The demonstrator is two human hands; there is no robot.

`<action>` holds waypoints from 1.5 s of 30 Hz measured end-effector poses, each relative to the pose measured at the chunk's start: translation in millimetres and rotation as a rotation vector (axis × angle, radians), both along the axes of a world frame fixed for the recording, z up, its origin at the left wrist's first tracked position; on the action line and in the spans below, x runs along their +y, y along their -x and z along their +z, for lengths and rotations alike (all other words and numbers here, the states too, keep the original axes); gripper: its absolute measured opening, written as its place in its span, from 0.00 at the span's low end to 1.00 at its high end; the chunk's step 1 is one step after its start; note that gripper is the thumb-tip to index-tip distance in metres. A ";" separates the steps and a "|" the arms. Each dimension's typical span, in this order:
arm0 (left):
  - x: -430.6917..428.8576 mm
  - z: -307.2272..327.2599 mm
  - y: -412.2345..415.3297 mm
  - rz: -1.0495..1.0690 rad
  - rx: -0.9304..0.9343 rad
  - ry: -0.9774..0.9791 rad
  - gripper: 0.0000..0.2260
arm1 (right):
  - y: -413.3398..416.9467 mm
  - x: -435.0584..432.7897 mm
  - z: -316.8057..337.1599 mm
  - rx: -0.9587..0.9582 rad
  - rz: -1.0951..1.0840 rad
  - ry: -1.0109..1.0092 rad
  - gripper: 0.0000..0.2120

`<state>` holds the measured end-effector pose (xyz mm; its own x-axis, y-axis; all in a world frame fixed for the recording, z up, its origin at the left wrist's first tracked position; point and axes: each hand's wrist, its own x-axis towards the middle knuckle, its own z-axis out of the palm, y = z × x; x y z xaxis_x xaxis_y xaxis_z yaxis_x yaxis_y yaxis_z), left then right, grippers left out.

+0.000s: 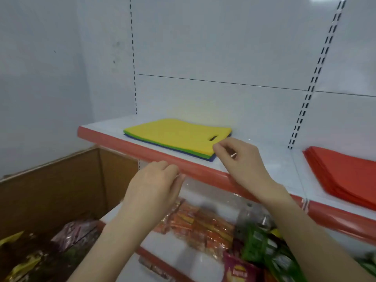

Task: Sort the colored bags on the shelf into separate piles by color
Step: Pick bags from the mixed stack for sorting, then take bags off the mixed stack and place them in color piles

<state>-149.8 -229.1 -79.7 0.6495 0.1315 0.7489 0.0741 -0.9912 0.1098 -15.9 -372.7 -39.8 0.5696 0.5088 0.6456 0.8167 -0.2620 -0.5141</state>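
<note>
Mixed stack (179, 137), yellow on top, mid-shelf (270, 159); red pile (341, 174) far right. Right hand (242, 159) curled at stack's near-right corner, pinch unclear. Left hand (154, 186) loose, empty. Peel only 1 layer.

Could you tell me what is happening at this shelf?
A person is sorting bags by color. The right hand reaches the near corner of a mixed stack, yellow bag on top, green and blue beneath; grip unclear. The left hand hovers empty at the shelf edge. A red pile lies apart at the right.
</note>
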 end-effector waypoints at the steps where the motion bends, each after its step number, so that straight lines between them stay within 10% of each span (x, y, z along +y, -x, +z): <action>1: 14.7 1.1 5.3 -0.007 0.013 -0.013 0.17 | 5.8 15.1 -0.1 0.009 -0.003 -0.001 0.10; 21: 172.3 19.9 -72.2 -0.096 0.061 -0.172 0.13 | -55.4 118.9 37.2 -0.155 -0.253 0.313 0.10; 32: 244.2 32.7 -153.6 0.365 0.389 -0.283 0.15 | -160.7 122.4 44.6 -0.044 -0.655 0.473 0.15; 45: 286.9 31.2 -166.0 0.218 0.524 -0.088 0.19 | -193.5 128.9 16.5 0.254 -0.990 0.760 0.23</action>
